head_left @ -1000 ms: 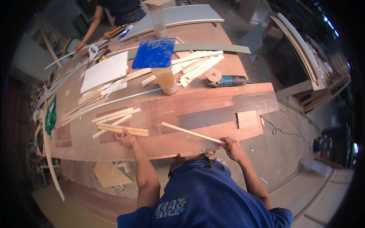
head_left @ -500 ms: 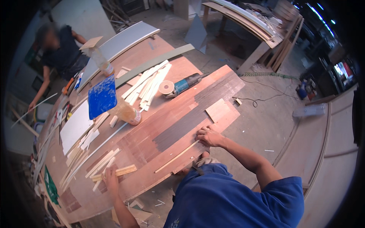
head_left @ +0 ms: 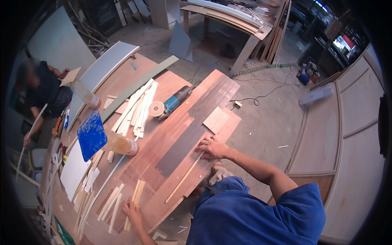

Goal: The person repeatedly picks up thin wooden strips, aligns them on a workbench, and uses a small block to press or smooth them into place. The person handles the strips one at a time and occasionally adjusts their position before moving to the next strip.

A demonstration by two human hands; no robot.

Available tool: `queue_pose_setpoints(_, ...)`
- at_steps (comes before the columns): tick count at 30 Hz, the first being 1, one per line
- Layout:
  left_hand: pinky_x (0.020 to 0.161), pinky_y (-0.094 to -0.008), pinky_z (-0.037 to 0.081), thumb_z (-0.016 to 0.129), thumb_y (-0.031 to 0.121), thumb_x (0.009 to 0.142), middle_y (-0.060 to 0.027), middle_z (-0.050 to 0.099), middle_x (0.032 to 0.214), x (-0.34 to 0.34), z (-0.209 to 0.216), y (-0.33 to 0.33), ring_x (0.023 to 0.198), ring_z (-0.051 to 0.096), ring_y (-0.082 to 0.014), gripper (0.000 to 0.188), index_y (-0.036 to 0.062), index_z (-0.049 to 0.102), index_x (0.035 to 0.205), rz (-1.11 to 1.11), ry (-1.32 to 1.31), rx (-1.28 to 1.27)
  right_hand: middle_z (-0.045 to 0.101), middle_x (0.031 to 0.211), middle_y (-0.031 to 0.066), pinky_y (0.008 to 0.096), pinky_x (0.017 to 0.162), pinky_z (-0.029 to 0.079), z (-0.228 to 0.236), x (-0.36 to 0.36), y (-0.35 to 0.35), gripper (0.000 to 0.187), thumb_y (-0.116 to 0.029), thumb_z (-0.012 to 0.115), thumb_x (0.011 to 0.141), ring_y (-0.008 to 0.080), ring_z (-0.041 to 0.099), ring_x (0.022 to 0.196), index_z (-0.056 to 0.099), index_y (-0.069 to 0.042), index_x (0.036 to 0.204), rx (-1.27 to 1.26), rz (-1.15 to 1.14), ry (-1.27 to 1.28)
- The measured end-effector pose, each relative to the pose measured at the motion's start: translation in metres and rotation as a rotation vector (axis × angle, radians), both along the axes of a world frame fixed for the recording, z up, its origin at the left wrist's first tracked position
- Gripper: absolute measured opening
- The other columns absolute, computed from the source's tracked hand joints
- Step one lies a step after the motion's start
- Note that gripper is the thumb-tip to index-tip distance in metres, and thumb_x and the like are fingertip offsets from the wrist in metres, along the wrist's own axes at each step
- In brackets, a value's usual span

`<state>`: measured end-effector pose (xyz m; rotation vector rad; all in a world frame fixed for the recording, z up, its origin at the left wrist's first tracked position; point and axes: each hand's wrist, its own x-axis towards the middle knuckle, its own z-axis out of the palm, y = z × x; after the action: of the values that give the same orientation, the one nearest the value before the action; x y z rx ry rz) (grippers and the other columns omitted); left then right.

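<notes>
Curls the right hand (head_left: 212, 148) over the upper end of a thin wooden strip (head_left: 184, 177) lying flat near the near edge of the table (head_left: 168, 81), with a closed grip. Clasps a strip bundle (head_left: 139, 190) in the left hand (head_left: 132, 211), likewise closed, just beside loose strips (head_left: 111, 203).

No lettering or number is legible; a pale label (head_left: 133, 147) with reddish marks wraps the lower end of the near bottle (head_left: 116, 141), beyond the left hand (head_left: 132, 212) and to the left of the right hand (head_left: 212, 148); a similar second label (head_left: 95, 101) stands on the far bottle (head_left: 84, 94), farther beyond the left hand; both too small to read.
</notes>
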<state>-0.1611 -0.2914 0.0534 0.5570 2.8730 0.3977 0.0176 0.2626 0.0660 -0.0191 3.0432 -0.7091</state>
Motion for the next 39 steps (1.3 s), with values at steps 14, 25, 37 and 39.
queue_pose_setpoints(14,0.127,-0.0593,0.029,0.072,0.027,0.098,-0.0269,0.033,0.172,0.080,-0.013,0.127,0.156,0.032,-0.0497,0.093,0.0069,0.021,0.173,0.476,0.284,0.098,0.070,0.132,0.0120,0.0621,0.107,0.047,-0.008,-0.064,0.350,0.038,-0.035,0.070,0.100,0.0361,0.059,0.132,0.075,-0.014,0.131,-0.078,-0.883,-0.039)
queue_pose_setpoints(25,0.124,-0.0622,0.027,0.066,0.043,0.102,-0.0306,0.036,0.167,0.191,-0.011,0.279,0.152,0.035,-0.0505,0.090,0.0058,0.024,0.172,0.524,0.151,0.101,0.062,0.140,0.0136,0.0612,0.108,0.043,-0.014,-0.123,0.416,0.043,-0.036,0.079,0.093,0.0363,0.055,0.135,0.077,-0.007,0.125,0.047,-0.806,-0.149)
queue_pose_setpoints(37,0.125,-0.0605,0.025,0.065,0.051,0.104,-0.0300,0.038,0.166,0.227,0.000,0.318,0.152,0.034,-0.0487,0.091,0.0051,0.025,0.172,0.649,0.146,0.122,0.068,0.134,0.0082,0.0607,0.106,0.046,-0.013,-0.134,0.434,0.045,-0.037,0.087,0.085,0.0323,0.062,0.130,0.079,-0.009,0.121,0.087,-0.729,-0.237)
queue_pose_setpoints(39,0.126,-0.0598,0.024,0.065,0.050,0.105,-0.0299,0.038,0.166,0.230,0.003,0.329,0.153,0.033,-0.0480,0.090,0.0052,0.025,0.172,0.642,0.128,0.127,0.068,0.134,0.0072,0.0609,0.106,0.046,-0.012,-0.137,0.438,0.046,-0.037,0.089,0.084,0.0316,0.062,0.130,0.079,-0.008,0.118,0.093,-0.695,-0.255)
